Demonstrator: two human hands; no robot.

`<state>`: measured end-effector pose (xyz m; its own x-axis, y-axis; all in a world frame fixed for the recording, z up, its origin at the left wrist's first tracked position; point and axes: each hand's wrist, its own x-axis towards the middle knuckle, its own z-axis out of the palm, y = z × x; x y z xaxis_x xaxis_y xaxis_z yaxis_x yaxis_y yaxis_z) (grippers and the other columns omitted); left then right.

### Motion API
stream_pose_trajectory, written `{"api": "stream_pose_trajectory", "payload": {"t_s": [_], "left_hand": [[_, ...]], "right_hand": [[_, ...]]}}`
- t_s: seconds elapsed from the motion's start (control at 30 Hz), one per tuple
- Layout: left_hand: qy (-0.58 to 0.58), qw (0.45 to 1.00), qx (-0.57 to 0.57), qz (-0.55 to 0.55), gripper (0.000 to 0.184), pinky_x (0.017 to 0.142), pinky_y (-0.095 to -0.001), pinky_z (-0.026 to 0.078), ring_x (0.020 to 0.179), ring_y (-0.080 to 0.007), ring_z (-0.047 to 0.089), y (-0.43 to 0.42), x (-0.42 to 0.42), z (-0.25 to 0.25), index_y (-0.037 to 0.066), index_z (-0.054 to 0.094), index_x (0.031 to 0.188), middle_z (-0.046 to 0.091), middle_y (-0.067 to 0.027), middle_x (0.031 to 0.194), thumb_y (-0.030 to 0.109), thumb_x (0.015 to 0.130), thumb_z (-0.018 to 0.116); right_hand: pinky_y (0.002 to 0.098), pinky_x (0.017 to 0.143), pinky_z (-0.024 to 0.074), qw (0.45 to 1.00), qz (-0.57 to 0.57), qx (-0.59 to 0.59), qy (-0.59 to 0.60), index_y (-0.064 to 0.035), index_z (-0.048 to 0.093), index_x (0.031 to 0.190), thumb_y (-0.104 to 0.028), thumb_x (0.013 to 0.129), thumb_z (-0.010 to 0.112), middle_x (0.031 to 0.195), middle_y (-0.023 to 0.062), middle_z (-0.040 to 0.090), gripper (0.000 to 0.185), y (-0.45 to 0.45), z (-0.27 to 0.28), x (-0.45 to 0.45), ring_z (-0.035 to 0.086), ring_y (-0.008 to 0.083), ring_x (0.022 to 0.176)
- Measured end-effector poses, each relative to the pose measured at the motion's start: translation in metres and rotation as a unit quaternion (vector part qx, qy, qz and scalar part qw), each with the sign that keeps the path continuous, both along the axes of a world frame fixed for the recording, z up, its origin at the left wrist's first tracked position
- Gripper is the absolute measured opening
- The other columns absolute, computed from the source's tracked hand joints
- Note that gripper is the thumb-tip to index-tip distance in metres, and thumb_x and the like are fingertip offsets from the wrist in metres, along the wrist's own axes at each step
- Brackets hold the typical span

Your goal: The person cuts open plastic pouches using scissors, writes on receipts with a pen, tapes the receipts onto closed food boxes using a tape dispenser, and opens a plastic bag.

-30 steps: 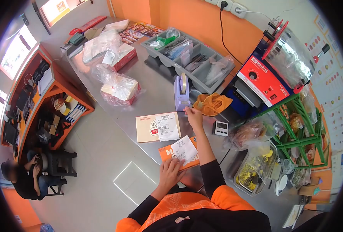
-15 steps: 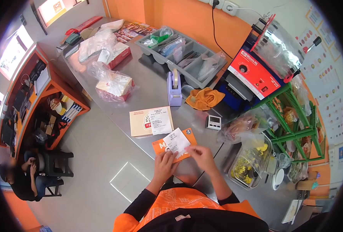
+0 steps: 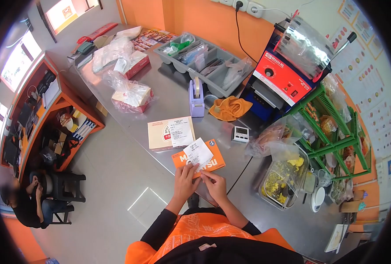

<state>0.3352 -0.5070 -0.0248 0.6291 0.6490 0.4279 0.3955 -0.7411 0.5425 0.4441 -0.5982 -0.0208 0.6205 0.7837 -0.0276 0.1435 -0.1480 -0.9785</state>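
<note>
An orange box lies on the steel table with a printed receipt on its top. My left hand rests on the box's near edge, its fingertips over the receipt's lower end. Beside it, my right hand has thumb and fingers pressed together at the same edge; whatever is between them is too small to make out. Just behind is a cream box with another receipt. A purple tape dispenser stands farther back, near an orange cloth.
A small timer, a sealing machine and green racks are to the right, near a metal tray of yellow pieces. A grey divided bin and bagged boxes stand behind. A person sits at far left.
My right hand has come back from the tape dispenser to the orange box's near edge, and is now close beside my left hand. The view has shifted slightly.
</note>
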Motion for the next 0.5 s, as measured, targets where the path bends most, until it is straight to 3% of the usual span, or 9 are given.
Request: {"api": "stream_pose_trajectory", "payload": {"t_s": [0.17,0.27,0.37,0.5], "left_hand": [[-0.006,1.000,-0.007,-0.009,0.050,0.086,-0.0381,0.043,0.098,-0.0297,0.050,0.000,-0.002,0.001,0.008,0.060,0.118,0.055,-0.0093,0.112,0.019,0.072,0.074],[-0.004,1.000,-0.009,-0.013,0.051,0.087,-0.0383,0.043,0.099,-0.0304,0.050,0.001,-0.002,0.006,0.008,0.059,0.119,0.054,-0.0099,0.113,0.020,0.071,0.073],[0.000,1.000,-0.018,-0.022,0.052,0.087,-0.0386,0.043,0.098,-0.0308,0.049,0.001,-0.004,0.012,0.007,0.059,0.119,0.054,-0.0104,0.113,0.021,0.070,0.073],[0.008,0.999,-0.020,-0.029,0.052,0.088,-0.0393,0.043,0.098,-0.0315,0.049,0.003,-0.006,0.013,0.006,0.059,0.118,0.052,-0.0127,0.115,0.020,0.070,0.072]], "right_hand": [[0.0188,0.062,0.0482,0.995,-0.023,0.038,0.084,-0.0043,0.054,0.130,-0.003,0.085,0.067,0.079,0.0038,0.068,0.047,0.000,-0.020,0.000,0.060,0.0042,0.069],[0.0189,0.053,0.0435,0.998,-0.022,0.058,-0.004,-0.0101,0.046,0.138,-0.006,0.083,0.069,0.076,0.0012,0.068,0.059,-0.001,-0.042,0.004,0.055,0.0012,0.063],[0.0220,0.050,0.0433,0.995,-0.031,0.082,-0.036,-0.0085,0.048,0.136,-0.007,0.082,0.071,0.075,0.0033,0.068,0.059,-0.002,-0.041,0.003,0.053,0.0035,0.056],[0.0275,0.049,0.0462,0.963,-0.011,0.116,-0.244,-0.0117,0.057,0.129,-0.011,0.080,0.072,0.074,0.0067,0.067,0.051,-0.001,-0.034,0.013,0.057,0.0137,0.052]]}}
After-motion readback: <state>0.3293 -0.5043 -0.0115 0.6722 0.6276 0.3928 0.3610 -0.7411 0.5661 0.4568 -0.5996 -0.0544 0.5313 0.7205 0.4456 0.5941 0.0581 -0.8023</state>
